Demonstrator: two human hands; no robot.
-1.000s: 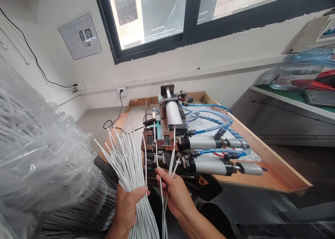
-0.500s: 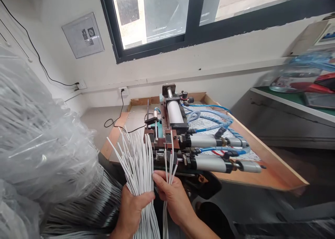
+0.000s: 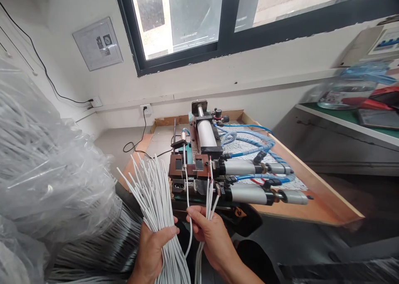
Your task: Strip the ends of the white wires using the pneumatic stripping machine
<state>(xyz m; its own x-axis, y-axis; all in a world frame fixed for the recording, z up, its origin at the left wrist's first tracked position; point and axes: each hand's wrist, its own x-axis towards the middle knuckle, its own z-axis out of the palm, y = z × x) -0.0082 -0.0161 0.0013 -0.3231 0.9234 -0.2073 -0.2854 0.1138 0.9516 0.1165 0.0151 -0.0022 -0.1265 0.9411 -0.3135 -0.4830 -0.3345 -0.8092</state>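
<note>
My left hand [image 3: 155, 244] is wrapped round a thick bundle of light grey cables [image 3: 152, 197], whose upper ends fan out. To its right, my right hand [image 3: 207, 234] pinches a single cable [image 3: 187, 192] between thumb and finger. That cable's tip stands up at the front of a pneumatic machine [image 3: 190, 165]. A few other cables [image 3: 209, 199] pass through the same hand, and some of their tips look reddish. The machine has several silver cylinders [image 3: 252, 194] pointing right and one [image 3: 206, 132] pointing back.
Plastic-wrapped cable bundles [image 3: 62, 176] crowd the left side. The machine sits on a wooden-edged bench [image 3: 336, 211], with blue air hoses [image 3: 262, 143] behind its cylinders. A green-topped shelf [image 3: 314, 111] at right holds a plastic bottle [image 3: 346, 89].
My right hand has drawn one cable away from the bundle, and its tip now stands at the machine's front. The bundle in my left hand has shifted slightly left.
</note>
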